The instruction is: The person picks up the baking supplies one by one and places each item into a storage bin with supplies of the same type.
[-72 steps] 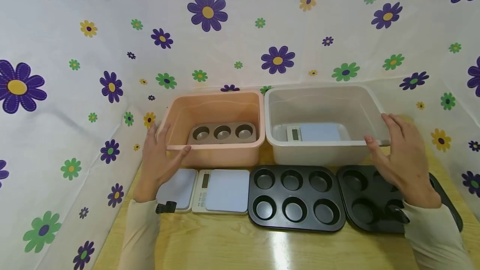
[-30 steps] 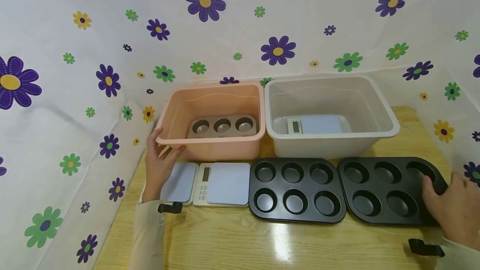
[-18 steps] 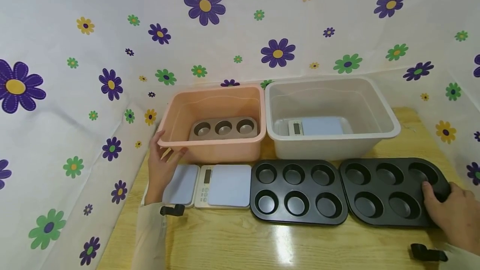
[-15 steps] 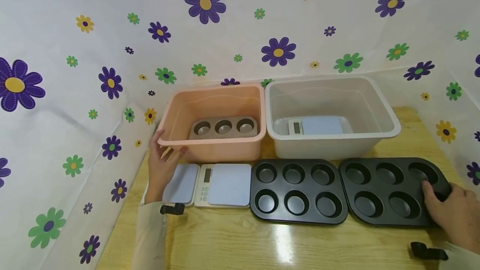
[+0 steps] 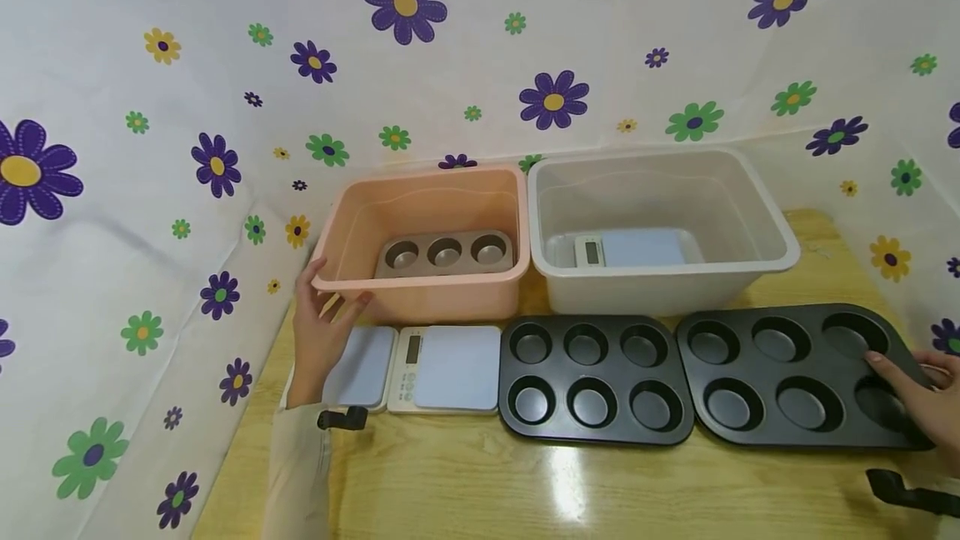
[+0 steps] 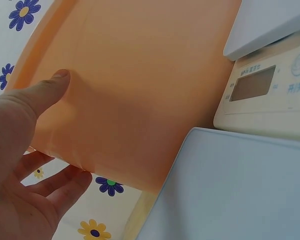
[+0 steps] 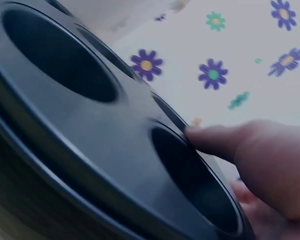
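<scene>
My left hand holds the near left corner of the peach bin, thumb on its front wall and fingers round the side, as the left wrist view also shows. A brown muffin pan lies inside that bin. At the right, my right hand grips the right edge of a black muffin pan, thumb on top by a cup and fingers at the rim, partly hidden. This pan's right side is raised off the table. In the right wrist view the pan looks steeply tilted.
Beside the peach bin stands a white bin with a scale inside. In front lie two more scales, one partly behind the left hand and one beside it, and another black muffin pan. Flowered cloth hangs behind.
My right hand left the white bin, moved to the right black pan and took hold of its edge; the pan's right side has risen. My left hand stays at the peach bin's corner.
</scene>
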Available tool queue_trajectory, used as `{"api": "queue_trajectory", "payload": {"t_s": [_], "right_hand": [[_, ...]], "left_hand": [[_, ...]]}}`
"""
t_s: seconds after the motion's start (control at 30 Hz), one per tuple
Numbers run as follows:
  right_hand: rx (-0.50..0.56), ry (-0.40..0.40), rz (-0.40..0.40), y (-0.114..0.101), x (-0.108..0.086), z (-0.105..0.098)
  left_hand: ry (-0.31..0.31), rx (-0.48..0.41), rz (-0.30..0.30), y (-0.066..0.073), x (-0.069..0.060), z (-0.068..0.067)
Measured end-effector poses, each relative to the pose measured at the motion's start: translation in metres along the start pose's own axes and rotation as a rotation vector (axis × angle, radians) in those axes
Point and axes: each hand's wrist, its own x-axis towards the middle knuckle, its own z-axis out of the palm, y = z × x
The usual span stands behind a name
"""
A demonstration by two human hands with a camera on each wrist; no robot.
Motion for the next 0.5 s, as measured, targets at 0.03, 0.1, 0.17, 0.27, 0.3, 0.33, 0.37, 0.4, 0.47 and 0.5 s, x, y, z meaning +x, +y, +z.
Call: {"api": "queue_trajectory", "payload": {"t_s": [0.03, 0.1, 0.17, 0.27, 0.3, 0.33, 0.37, 0.4, 0.47, 0.5], "right_hand": [[0.031, -0.013, -0.018, 0.003, 0.001, -0.003], [0.105, -0.04, -0.073, 0.01, 0.005, -0.007], [0.184, -0.095, -0.141, 0.017, 0.007, -0.01], [0.318, -0.16, -0.233, 0.03, 0.011, -0.011], [0.347, -0.178, -0.278, 0.034, 0.012, -0.011], [0.346, -0.185, -0.328, 0.038, 0.014, -0.011], [0.336, -0.177, -0.385, 0.042, 0.016, -0.011], [0.343, -0.185, -0.441, 0.045, 0.017, -0.012], [0.366, -0.213, -0.54, 0.051, 0.02, -0.013], [0.353, -0.222, -0.589, 0.052, 0.021, -0.013]], "left_hand": [[-0.001, 0.0, -0.001, 0.0, 0.0, 0.0], [-0.001, -0.002, -0.004, 0.001, 0.001, 0.001], [-0.001, -0.002, -0.005, 0.001, 0.001, 0.001], [-0.002, -0.003, 0.001, 0.002, 0.001, 0.001], [-0.002, -0.001, 0.003, 0.001, 0.001, 0.001], [-0.003, 0.0, 0.004, 0.001, 0.001, 0.001], [-0.004, 0.003, 0.004, 0.001, 0.0, 0.001], [-0.005, 0.005, 0.005, 0.001, 0.0, 0.001], [-0.005, 0.009, 0.002, 0.0, 0.0, 0.001], [-0.006, 0.011, 0.0, 0.0, -0.001, 0.001]]}}
